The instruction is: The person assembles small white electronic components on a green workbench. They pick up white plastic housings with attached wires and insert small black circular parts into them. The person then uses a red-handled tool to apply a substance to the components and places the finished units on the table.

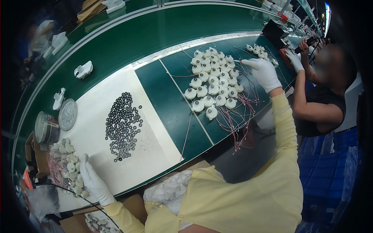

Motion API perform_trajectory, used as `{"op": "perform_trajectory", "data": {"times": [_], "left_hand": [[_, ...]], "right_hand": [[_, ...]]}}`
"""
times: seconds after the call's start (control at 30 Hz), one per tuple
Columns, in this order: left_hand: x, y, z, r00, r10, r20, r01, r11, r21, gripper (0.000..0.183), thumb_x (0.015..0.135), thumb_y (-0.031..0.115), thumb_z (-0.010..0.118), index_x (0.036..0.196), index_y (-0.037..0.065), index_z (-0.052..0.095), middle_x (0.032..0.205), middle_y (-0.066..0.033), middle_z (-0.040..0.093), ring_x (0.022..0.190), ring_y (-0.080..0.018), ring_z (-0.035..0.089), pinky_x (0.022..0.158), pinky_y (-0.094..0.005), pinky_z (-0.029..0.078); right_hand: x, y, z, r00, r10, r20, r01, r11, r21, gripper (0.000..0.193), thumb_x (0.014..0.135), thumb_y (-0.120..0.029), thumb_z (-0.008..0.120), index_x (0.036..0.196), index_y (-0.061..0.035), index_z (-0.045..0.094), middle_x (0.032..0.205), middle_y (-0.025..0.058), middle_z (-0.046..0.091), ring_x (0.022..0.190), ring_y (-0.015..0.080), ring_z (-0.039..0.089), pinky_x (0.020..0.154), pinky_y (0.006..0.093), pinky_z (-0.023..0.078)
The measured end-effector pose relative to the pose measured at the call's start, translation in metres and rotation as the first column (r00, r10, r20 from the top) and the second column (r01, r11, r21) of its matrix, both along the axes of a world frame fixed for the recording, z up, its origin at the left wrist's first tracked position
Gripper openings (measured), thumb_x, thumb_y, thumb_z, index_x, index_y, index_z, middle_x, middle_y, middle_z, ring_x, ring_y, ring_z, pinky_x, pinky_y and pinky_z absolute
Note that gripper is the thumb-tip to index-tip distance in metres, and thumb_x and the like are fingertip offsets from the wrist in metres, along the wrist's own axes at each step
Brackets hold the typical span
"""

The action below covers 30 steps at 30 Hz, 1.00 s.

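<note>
My left hand [95, 183], in a white glove, lies open with its fingers stretched out, beside a heap of cream-coloured small motors [72, 165] with pink wires. My right hand [265, 74], also gloved, reaches across to the far right edge of a standing group of round cream motors [213, 79]. Its fingers are pressed together, and a short reddish piece shows at the fingertips, too small to name. Dark shafts point up from these motors, and their pink and white wires [237, 124] trail over the table's near edge.
Many small black rings [123, 122] lie spread on a white sheet [155, 136]. A clear tub [46, 127] and a round lid [68, 114] stand at the left. More motors [261, 51] sit at the far right, near a co-worker [320, 89]. A black cable [83, 198] crosses by my left wrist.
</note>
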<state>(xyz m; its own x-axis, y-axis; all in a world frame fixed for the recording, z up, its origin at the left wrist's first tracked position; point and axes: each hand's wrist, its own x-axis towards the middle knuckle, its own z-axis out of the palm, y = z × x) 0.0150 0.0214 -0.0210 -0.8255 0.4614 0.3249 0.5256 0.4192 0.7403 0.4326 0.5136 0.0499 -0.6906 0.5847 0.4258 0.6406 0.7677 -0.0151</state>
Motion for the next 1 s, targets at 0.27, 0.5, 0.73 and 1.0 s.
{"op": "perform_trajectory", "data": {"times": [0.27,0.5,0.73,1.0], "left_hand": [[-0.001,0.000,0.000,1.000,-0.014,-0.028,0.014,1.000,-0.002,0.042,0.111,0.021,0.042,0.136,-0.008,0.058,0.137,-0.0196,0.062,0.127,-0.0293,0.058,0.110,-0.0380,0.044],[-0.001,0.000,-0.002,1.000,-0.012,-0.007,0.012,0.999,0.035,0.042,0.111,0.021,0.042,0.136,-0.009,0.057,0.137,-0.0198,0.062,0.126,-0.0292,0.059,0.109,-0.0383,0.045],[-0.001,-0.001,-0.001,1.000,-0.019,-0.024,0.020,1.000,0.014,0.041,0.111,0.020,0.042,0.136,-0.008,0.058,0.136,-0.0198,0.062,0.126,-0.0291,0.059,0.109,-0.0381,0.046],[-0.003,0.000,-0.003,1.000,-0.024,-0.007,0.024,0.999,0.034,0.041,0.111,0.021,0.042,0.135,-0.008,0.058,0.137,-0.0197,0.062,0.126,-0.0299,0.059,0.110,-0.0382,0.045]], "right_hand": [[-0.013,0.002,0.024,0.986,0.037,0.160,-0.060,0.988,0.141,0.038,0.076,0.002,0.061,0.103,-0.0162,0.080,0.093,0.0098,0.075,0.083,0.0322,0.070,0.075,0.0409,0.056],[-0.022,-0.001,0.036,0.962,-0.012,0.272,-0.052,0.972,0.228,0.035,0.073,0.002,0.061,0.095,-0.0175,0.081,0.091,0.0067,0.076,0.090,0.0287,0.070,0.082,0.0407,0.055],[-0.012,0.002,0.036,0.972,-0.001,0.236,-0.058,0.968,0.242,0.034,0.073,0.002,0.062,0.093,-0.0180,0.081,0.090,0.0058,0.076,0.089,0.0282,0.071,0.080,0.0398,0.055],[-0.023,-0.011,0.030,0.991,0.117,0.072,-0.128,0.975,0.184,0.034,0.074,0.000,0.062,0.092,-0.0211,0.082,0.091,0.0051,0.076,0.085,0.0277,0.069,0.079,0.0397,0.055]]}}
